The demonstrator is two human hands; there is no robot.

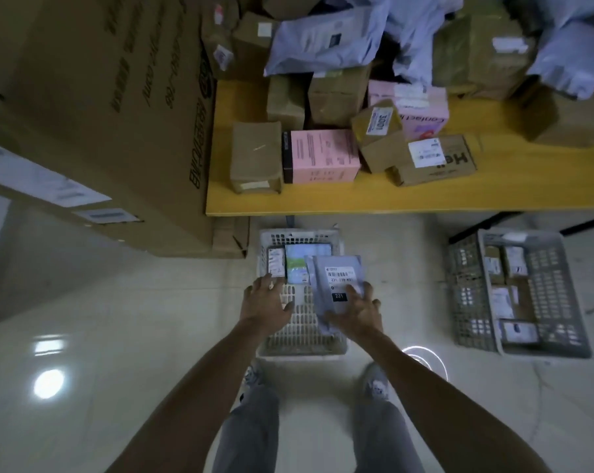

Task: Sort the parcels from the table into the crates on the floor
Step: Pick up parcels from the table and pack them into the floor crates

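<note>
A white slotted crate (302,339) stands on the floor right below me. Over it is a grey mailer bag (336,281) with a barcode label and a black "231" tag. My right hand (357,310) is on the bag's near right edge, fingers spread over it. My left hand (266,302) hovers open over the crate's left side, holding nothing. Two small parcels (299,264) lie at the crate's far end. The yellow table (374,196) beyond carries a heap of brown boxes, pink boxes (319,155) and grey bags.
A second grey crate (544,295) with several small parcels sits on the floor to the right. A very large cardboard box (101,107) stands at the left against the table. My two feet are just behind the white crate. The floor is glossy tile.
</note>
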